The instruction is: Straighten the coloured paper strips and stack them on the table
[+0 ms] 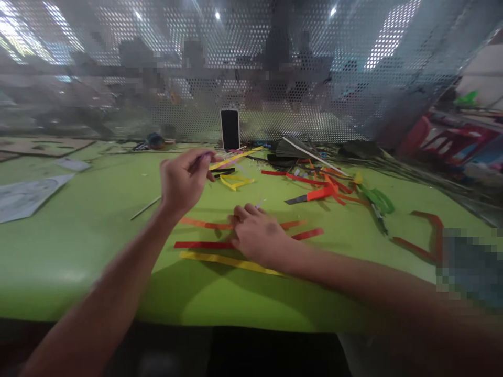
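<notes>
My left hand (183, 178) is raised over the table, thumb and fingers pinched on a purple strip (204, 156), mostly hidden in the grip. Lower and to the right, my right hand (255, 233) is closed with curled fingers. A thin pale sliver (259, 203) shows by its fingertips; what they hold is hidden. Beneath that hand an orange strip (218, 226) and a red strip (202, 245) pass from left to right. Nearest me lies a yellow strip (231, 262), partly covered by my right forearm.
A utility knife (320, 195) with an orange handle lies right of centre, near green-handled scissors (377, 201). Behind are tangled strips and dark fibres (291, 149). A phone (230, 130) stands against the perforated metal screen (188, 68). Paper (31, 196) lies left, beyond a thin stick (145, 208).
</notes>
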`<state>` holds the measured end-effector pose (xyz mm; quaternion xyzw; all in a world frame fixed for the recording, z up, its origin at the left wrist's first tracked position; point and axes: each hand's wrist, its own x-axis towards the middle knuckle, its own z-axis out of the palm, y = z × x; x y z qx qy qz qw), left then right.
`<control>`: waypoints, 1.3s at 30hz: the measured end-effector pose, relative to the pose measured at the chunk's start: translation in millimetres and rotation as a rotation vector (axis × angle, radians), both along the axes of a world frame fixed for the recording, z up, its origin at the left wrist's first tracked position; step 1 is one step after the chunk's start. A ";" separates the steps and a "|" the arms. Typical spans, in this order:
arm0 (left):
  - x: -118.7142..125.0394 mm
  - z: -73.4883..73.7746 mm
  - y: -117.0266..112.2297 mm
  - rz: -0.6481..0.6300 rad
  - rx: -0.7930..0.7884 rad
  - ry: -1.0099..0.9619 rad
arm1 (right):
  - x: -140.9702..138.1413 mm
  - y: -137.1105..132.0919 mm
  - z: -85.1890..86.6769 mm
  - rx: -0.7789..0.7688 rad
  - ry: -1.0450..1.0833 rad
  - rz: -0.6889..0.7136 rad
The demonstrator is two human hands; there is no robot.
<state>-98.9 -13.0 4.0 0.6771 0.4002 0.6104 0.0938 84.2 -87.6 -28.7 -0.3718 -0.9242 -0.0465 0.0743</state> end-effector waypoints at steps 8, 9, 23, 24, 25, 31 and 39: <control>13.3 -5.9 -2.1 -0.088 -0.056 -0.121 | 50.9 45.9 25.5 0.238 0.431 -0.283; 13.2 -5.3 -2.0 -0.098 -0.063 -0.123 | 57.6 53.5 24.6 0.248 0.481 -0.310; 22.2 -9.6 -16.9 -0.222 -0.068 0.165 | 84.1 67.5 51.0 -0.526 0.907 0.018; 23.8 -10.0 -19.0 -0.205 -0.045 0.185 | 78.4 62.1 53.0 -0.578 0.891 0.061; 25.2 -10.4 -20.7 -0.185 -0.024 0.206 | 73.3 58.1 54.9 -0.599 0.864 0.089; 28.1 -12.2 -21.1 -0.155 -0.008 0.265 | 65.7 64.6 57.0 -0.327 0.744 0.059; 39.1 -10.9 -19.4 -0.493 -0.283 0.151 | 73.8 65.6 58.2 0.332 0.222 0.097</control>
